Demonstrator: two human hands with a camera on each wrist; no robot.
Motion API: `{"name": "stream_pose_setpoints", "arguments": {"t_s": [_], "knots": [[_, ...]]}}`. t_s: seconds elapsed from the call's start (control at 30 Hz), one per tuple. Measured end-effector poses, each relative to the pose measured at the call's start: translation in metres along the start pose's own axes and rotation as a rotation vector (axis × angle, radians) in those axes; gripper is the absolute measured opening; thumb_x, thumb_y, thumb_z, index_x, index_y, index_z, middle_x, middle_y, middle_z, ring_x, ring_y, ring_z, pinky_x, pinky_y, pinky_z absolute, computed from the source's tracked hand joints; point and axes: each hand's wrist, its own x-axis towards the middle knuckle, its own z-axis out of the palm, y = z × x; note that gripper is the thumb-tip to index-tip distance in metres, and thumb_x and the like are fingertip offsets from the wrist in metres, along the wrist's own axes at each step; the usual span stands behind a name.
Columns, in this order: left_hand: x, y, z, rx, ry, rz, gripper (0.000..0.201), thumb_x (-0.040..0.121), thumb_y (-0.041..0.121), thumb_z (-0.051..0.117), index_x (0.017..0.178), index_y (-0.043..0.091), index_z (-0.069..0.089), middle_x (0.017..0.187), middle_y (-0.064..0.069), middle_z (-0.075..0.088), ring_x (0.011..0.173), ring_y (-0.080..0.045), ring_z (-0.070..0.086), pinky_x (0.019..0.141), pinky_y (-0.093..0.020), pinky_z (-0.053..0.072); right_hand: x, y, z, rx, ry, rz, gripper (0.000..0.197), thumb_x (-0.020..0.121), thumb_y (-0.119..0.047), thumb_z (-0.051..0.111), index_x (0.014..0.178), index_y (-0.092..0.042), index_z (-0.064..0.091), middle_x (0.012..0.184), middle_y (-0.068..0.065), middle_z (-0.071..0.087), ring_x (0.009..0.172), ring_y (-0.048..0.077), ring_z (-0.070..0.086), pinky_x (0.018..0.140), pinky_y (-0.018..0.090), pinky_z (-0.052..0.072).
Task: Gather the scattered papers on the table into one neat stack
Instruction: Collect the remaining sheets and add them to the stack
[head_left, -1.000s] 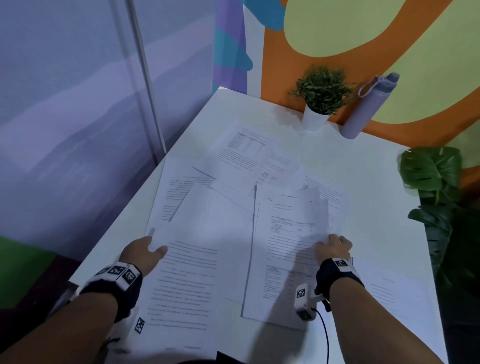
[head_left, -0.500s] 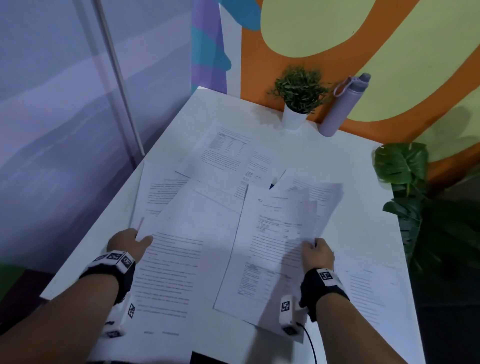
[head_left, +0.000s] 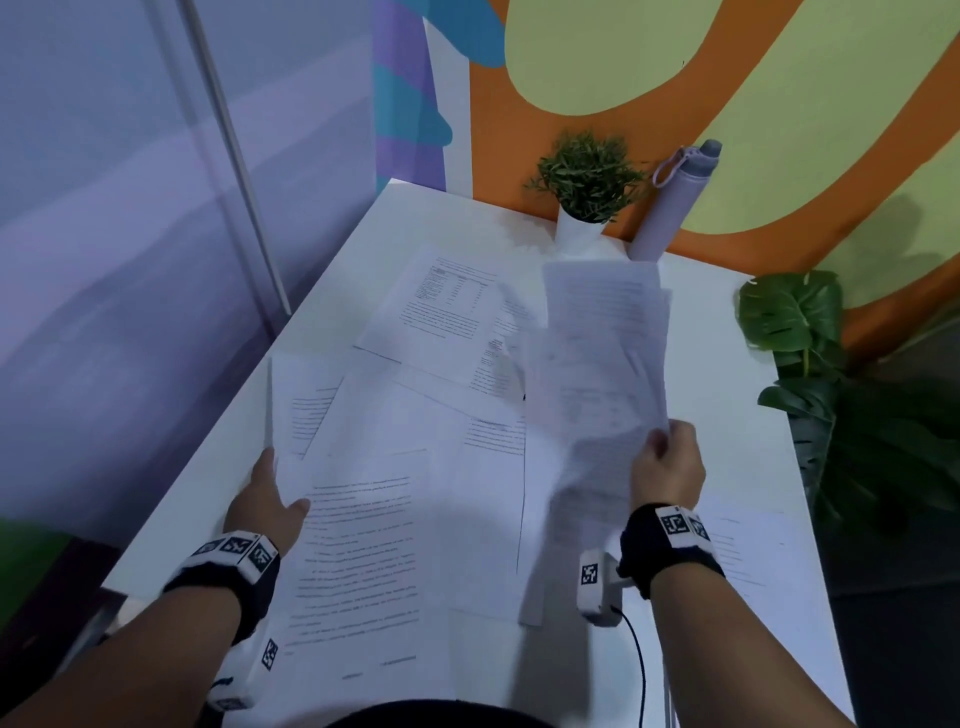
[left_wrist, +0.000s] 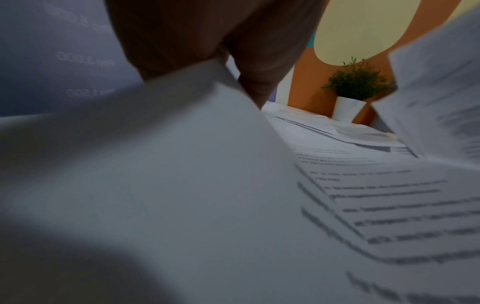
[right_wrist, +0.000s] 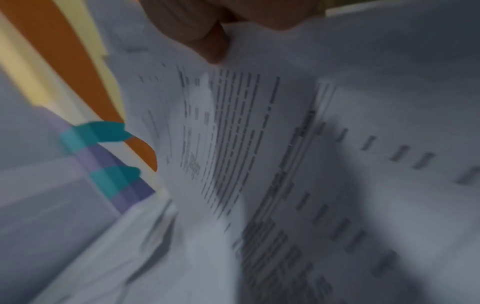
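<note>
Several printed white papers lie overlapping on the white table (head_left: 727, 389). The lifted bundle (head_left: 602, 353) is a few sheets raised off the table and blurred, pinched at its near corner by my right hand (head_left: 667, 462). The right wrist view shows my thumb (right_wrist: 207, 41) on the lifted bundle (right_wrist: 259, 144). My left hand (head_left: 270, 499) grips the left edge of the big near sheet (head_left: 363, 545), thumb on top. In the left wrist view that sheet (left_wrist: 182, 164) curls up between my fingers (left_wrist: 259, 61). More sheets lie far (head_left: 441, 301), left (head_left: 306, 405) and near right (head_left: 748, 551).
A small potted plant (head_left: 587, 187) and a lilac bottle (head_left: 675, 208) stand at the table's far edge against the painted wall. A large leafy plant (head_left: 810, 364) stands off the right side. A thin pole (head_left: 234, 156) rises beyond the left edge.
My right hand has raised its bundle of sheets off the table and swung it up and away. My left hand stays at the left edge, where the paper's edge has curled upward.
</note>
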Motion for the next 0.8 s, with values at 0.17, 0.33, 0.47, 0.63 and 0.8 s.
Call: {"name": "stream_pose_setpoints", "arguments": {"t_s": [0.17,0.33,0.47,0.63,0.8], "knots": [[-0.009,-0.008,0.002,-0.083,0.022,-0.015,0.075,0.084,0.030,0.064,0.145,0.013,0.025,0.142,-0.015,0.046,0.125,-0.034,0.048,0.106,-0.043,0.038,-0.002,-0.044,-0.006,0.267,0.072,-0.207,0.012,0.094,-0.013,0.049,0.101,-0.006,0.056,0.087,0.002,0.058,0.078,0.015,0.051,0.066,0.016,0.036],[-0.023,-0.018,0.004,-0.054,0.024,-0.002,0.041,0.088,0.022,0.058,0.124,0.005,0.049,0.121,-0.020,0.061,0.108,-0.036,0.058,0.093,-0.040,0.045,-0.008,-0.071,-0.009,0.414,0.081,-0.317,0.010,0.094,-0.012,0.050,0.100,-0.009,0.058,0.082,-0.006,0.057,0.072,-0.002,0.049,0.066,-0.001,0.036],[-0.018,-0.024,-0.011,0.071,0.120,-0.042,0.024,0.090,0.015,0.053,0.106,-0.004,0.054,0.112,-0.027,0.062,0.102,-0.041,0.058,0.085,-0.039,0.044,-0.012,-0.072,0.004,0.342,-0.123,-0.214,0.011,0.092,-0.014,0.051,0.081,-0.015,0.050,0.063,-0.009,0.043,0.055,-0.002,0.044,0.051,0.005,0.035],[-0.018,-0.025,-0.008,-0.006,-0.007,-0.029,0.039,0.090,0.025,0.057,0.115,-0.004,0.058,0.118,-0.025,0.062,0.108,-0.038,0.058,0.088,-0.036,0.043,-0.036,-0.022,0.046,-0.019,-0.434,0.059,0.033,0.094,-0.018,0.046,0.064,-0.007,0.036,0.062,0.007,0.041,0.068,0.022,0.040,0.062,0.031,0.031],[-0.023,-0.031,0.002,-0.015,-0.178,-0.146,0.062,0.090,0.050,0.043,0.129,0.002,0.052,0.133,-0.020,0.055,0.114,-0.032,0.056,0.099,-0.037,0.043,-0.060,0.030,0.066,-0.268,-0.537,0.249,0.031,0.095,-0.021,0.043,0.091,0.002,0.063,0.106,0.025,0.058,0.091,0.036,0.058,0.084,0.038,0.048]]}}
